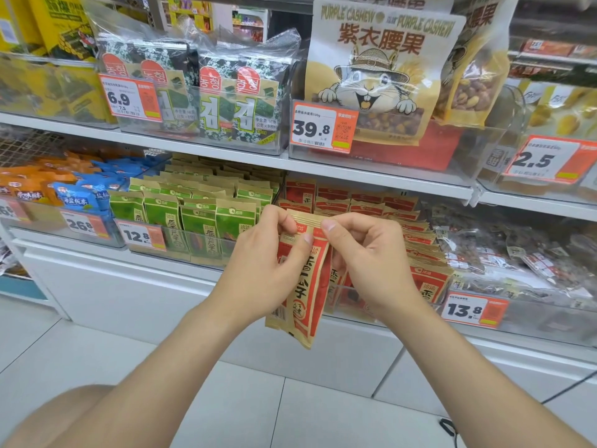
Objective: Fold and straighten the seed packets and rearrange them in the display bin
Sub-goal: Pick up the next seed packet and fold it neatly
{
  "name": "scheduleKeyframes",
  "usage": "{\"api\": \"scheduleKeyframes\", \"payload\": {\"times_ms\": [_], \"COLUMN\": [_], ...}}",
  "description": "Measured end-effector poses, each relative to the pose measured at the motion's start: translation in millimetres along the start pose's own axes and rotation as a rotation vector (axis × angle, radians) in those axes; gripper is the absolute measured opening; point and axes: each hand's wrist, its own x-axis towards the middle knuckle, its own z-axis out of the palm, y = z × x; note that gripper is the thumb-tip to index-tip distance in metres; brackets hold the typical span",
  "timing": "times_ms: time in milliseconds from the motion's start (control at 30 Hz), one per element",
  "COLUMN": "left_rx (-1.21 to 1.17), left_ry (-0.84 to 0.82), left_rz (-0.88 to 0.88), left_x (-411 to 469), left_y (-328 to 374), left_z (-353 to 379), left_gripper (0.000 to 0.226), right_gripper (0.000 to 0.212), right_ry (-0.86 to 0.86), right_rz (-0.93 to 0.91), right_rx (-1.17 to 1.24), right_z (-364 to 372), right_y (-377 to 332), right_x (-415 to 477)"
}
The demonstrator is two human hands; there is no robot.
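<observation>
A red and tan seed packet (pixel 303 286) hangs upright in front of the lower shelf, held by both hands at its top edge. My left hand (pixel 265 263) pinches the top left part, thumb on the front. My right hand (pixel 365 260) pinches the top right corner, fingers curled behind it. Behind the hands a clear display bin (pixel 533 318) holds several more red seed packets (pixel 420 250), standing in leaning rows.
Green seed packets (pixel 193 215) fill the clear bin to the left, with blue and orange packets (pixel 77 192) further left. A 13.8 price tag (pixel 473 308) hangs on the red bin's front. Seaweed and cashew bags stand on the shelf above. White tiled floor lies below.
</observation>
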Motion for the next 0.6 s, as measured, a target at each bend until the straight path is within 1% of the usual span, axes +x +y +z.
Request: {"api": "scheduleKeyframes", "payload": {"times_ms": [67, 167, 267, 367, 400, 500, 600], "left_rx": [-0.051, -0.171, -0.315, -0.370, -0.365, -0.336, -0.312], "left_ry": [-0.005, -0.026, -0.074, -0.118, -0.134, -0.162, -0.156], "left_rz": [-0.020, -0.045, -0.076, -0.043, -0.028, -0.013, 0.005], "left_x": [-1.2, -2.5, -1.0, -0.9, -1.8, -4.9, -5.6], "left_y": [1.3, 6.0, 7.7, 7.8, 8.7, 13.1, 15.7], "left_z": [1.4, 0.7, -3.0, -4.8, -3.9, -0.9, -0.3], "left_gripper": [0.020, 0.027, 0.037, 0.043, 0.041, 0.023, 0.025], "right_gripper": [0.020, 0.017, 0.016, 0.024, 0.026, 0.025, 0.023], "right_ry": [-0.051, -0.113, -0.101, -0.067, -0.060, -0.045, -0.036], "right_rz": [-0.009, -0.007, 0.054, 0.125, 0.145, 0.194, 0.194], "right_rx": [0.010, 0.065, 0.153, 0.244, 0.266, 0.325, 0.338], "right_z": [-0.5, 3.9, 7.7, 8.9, 9.5, 12.0, 12.3], "right_y": [-1.9, -3.3, -4.0, -2.6, -2.0, -2.2, -2.4], "right_x": [-0.4, -1.9, -3.3, -2.2, -1.7, -1.2, -1.5]}}
